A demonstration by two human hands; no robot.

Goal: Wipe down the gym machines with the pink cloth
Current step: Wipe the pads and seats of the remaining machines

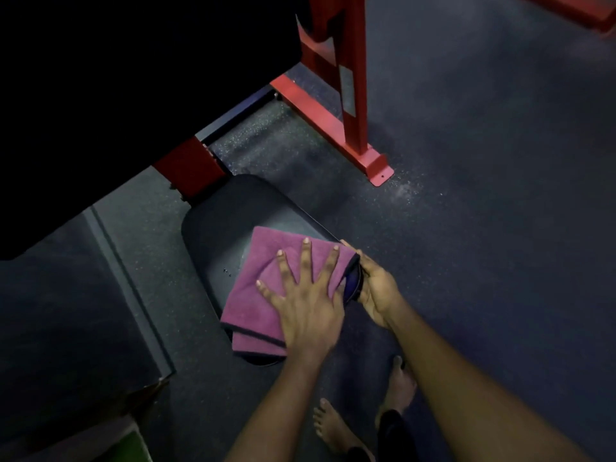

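Off at the far left, a big dark pad of the machine is looming in shadow, and beside it the red frame is running down to the rubber floor. Below that, the black seat pad is sitting low, with the pink cloth lying folded across its near half and one layer hanging past the near end. The left hand is pressing flat on the cloth, fingers straight and spread wide, gripping nothing. Just to its right, the right hand is curling around the seat pad's right edge, clamping it where the cloth's corner is folding over the side.

Wiping this pad seems to be the step in hand. To do it well, I judge the flat palm should be bearing down evenly and travelling in overlapping strokes toward the uncovered far half. The doubled near layers could be dragging rather than wiping — smoothing them first would help, with the right hand steadying the pad.
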